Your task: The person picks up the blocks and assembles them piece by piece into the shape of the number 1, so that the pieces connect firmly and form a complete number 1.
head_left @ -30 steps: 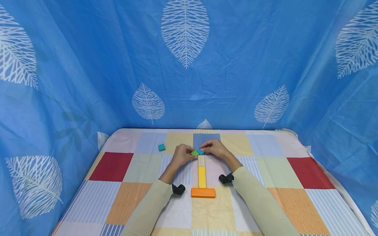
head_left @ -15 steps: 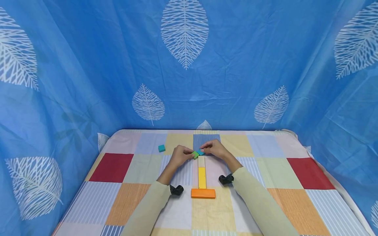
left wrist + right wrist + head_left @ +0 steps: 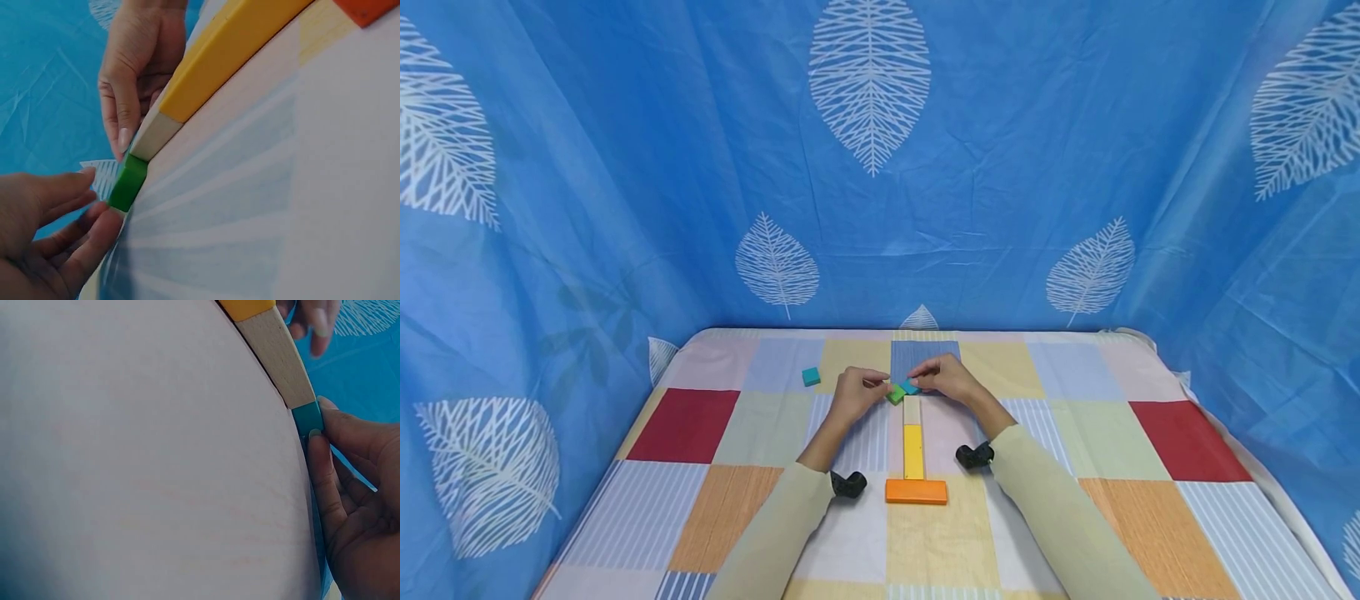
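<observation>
My left hand [image 3: 859, 393] is at the left of a small green block [image 3: 897, 394]. In the left wrist view its fingertips touch the end of the green block [image 3: 128, 182], and the index finger stands off it. My right hand [image 3: 949, 377] pinches a small blue block [image 3: 909, 387] between thumb and fingertip; the right wrist view shows this blue-green block [image 3: 307, 417] against the end of a plain wood block [image 3: 275, 353]. Green and blue blocks meet at an angle at the far end of the plain wood block [image 3: 912, 410].
A yellow block [image 3: 912, 452] continues the row toward me, ending at an orange block [image 3: 916, 492] laid crosswise. Another teal block [image 3: 811, 377] lies apart at the left. A patchwork cloth [image 3: 775, 517] covers the surface, with a blue leaf-print curtain [image 3: 1000, 167] behind.
My left hand has turned the green block a little and shifted it slightly toward me; its index finger has lifted away. The right hand stays put with the blue block.
</observation>
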Demonstrator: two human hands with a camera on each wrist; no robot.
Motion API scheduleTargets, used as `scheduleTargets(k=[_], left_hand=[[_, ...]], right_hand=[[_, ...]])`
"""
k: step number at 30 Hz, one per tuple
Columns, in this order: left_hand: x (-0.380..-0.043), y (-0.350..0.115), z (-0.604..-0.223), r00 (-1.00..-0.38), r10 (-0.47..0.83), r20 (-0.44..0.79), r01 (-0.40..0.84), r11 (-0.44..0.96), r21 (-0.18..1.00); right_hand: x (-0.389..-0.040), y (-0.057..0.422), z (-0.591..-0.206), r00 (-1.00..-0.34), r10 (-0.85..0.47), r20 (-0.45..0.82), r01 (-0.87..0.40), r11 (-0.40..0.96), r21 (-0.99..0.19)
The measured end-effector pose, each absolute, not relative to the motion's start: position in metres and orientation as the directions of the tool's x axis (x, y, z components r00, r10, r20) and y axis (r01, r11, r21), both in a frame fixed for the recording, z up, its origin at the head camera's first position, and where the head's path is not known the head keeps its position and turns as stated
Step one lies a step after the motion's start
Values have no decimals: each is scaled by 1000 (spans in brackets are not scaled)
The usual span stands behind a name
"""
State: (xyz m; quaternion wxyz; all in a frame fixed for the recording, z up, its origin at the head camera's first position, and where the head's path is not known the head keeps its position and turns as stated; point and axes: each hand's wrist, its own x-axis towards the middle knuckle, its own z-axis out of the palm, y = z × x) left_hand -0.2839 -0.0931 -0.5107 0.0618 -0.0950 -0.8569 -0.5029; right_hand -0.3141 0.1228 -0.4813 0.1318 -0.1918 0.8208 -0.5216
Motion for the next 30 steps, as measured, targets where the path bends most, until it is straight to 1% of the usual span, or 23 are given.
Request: scheduleTargets(k=[3, 7, 13, 19, 24, 30], left_hand=[[-284, -99, -506, -968, 70, 240, 245, 461, 853], [-284, -111, -499, -971, 28, 238, 223, 471, 853], [-283, -136, -488, -968, -21, 252, 207, 502, 839], [-285, -167, -481, -964, -61, 260, 197, 496, 846], [-285, -192, -480, -966, -104, 237, 158, 490, 858], [-286, -216, -480, -968, -126, 216, 121, 517, 847]], right_hand=[[-322, 124, -493, -900, -436, -7, -181, 388, -904], [-335, 126, -512, -911, -411, -27, -156, 404, -901], [-334, 127, -513, -912, -408, -35, -147, 404, -903], [-334, 128, -513, -909, -417, -19, -166, 402, -900], [-333, 127, -514, -908, -419, -26, -160, 403, -901], [-333, 127, -513, -911, -412, -35, -150, 408, -900]])
